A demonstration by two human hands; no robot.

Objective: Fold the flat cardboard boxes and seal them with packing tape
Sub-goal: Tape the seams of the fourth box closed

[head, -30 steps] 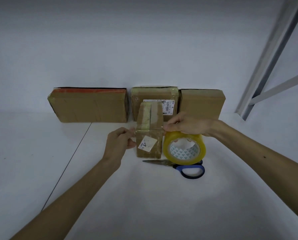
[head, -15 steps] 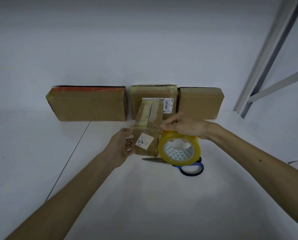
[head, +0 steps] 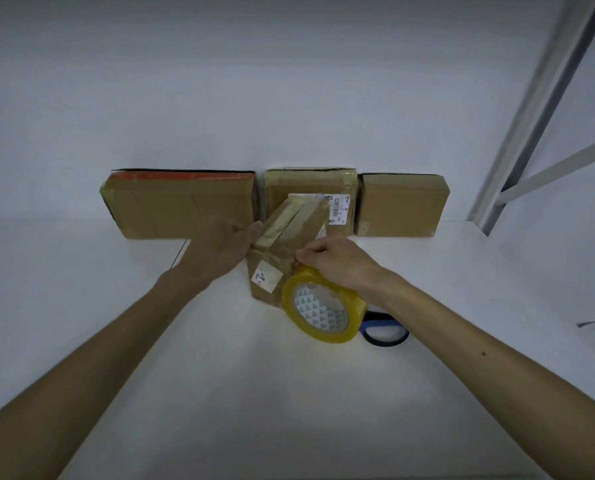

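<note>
Head view: left hand (head: 219, 251) pressed flat, fingers straight, against 9 o'clock side of small box (head: 289, 244), tilted on white table (head: 254, 393), 3 taped boxes (head: 185, 206) at its 12 o'clock; right hand (head: 334, 261) clenched around tape roll (head: 323, 306) at 4 o'clock; scissors (head: 386, 329) partly hidden behind.

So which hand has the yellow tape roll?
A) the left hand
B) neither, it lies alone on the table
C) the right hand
C: the right hand grips the tape roll at the small box, while the left hand touches the box's other side.
</note>
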